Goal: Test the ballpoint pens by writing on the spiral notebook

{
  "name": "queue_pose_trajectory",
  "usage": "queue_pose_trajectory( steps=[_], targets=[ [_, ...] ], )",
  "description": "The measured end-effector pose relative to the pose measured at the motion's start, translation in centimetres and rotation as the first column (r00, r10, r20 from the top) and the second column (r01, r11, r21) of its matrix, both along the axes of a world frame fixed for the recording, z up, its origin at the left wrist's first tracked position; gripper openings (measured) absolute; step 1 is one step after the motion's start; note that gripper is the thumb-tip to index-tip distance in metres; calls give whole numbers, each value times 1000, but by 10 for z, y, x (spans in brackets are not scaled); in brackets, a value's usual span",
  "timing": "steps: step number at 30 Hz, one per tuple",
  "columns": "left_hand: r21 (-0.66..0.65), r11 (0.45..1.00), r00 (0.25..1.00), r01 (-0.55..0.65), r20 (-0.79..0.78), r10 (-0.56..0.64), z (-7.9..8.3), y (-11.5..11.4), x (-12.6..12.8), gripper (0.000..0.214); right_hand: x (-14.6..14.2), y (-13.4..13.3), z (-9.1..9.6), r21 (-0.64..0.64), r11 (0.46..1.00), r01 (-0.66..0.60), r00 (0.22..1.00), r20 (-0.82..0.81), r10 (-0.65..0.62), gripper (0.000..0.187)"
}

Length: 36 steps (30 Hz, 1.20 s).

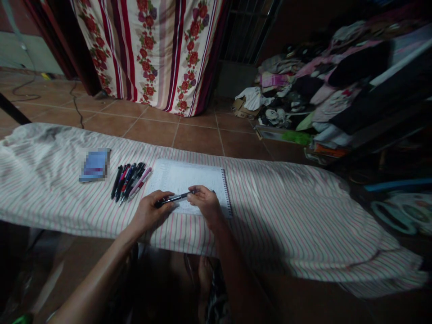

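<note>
A dark pen (177, 198) lies level between both hands, just above the near edge of a spiral notebook (189, 177). My left hand (148, 212) is closed round the pen's left end. My right hand (204, 202) pinches its right end with the fingertips. The open notebook page rests on a striped cloth (286, 216) that covers a low surface. Several more pens (130, 180) lie side by side to the left of the notebook.
A small blue booklet (95, 165) lies left of the pens. Beyond the cloth are a tiled floor (189, 130) and a flowered curtain (151, 49). A heap of clothes (324, 90) fills the right side. A cable (77, 105) trails on the floor at back left.
</note>
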<state>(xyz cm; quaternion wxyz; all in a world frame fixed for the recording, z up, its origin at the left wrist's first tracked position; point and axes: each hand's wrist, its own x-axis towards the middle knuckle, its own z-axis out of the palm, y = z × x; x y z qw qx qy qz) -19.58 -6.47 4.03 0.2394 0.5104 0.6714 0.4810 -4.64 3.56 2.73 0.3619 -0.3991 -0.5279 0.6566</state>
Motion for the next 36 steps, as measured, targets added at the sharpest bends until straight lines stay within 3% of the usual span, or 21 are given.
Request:
queue_pose_trajectory(
  steps=[4, 12, 25, 36],
  targets=[
    [-3, 998, 980, 70, -188, -69, -7, -2, -2, 20, -2, -4, 2, -51, 999, 11, 999, -38, -13, 34],
    [29, 999, 966, 46, -257, -37, -9, -3, -6, 20, -2, -9, 13, -241, 969, 62, 988, -119, -93, 32],
    [1, 999, 951, 49, -305, -46, -9, -6, -11, 22, 6, -2, 13, -246, 959, 138, 986, -54, -156, 27],
    [-33, 998, 952, 44, -301, -52, -5, -11, -15, 23, 20, 18, 4, -218, 957, 192, 972, -95, -216, 27]
  ],
)
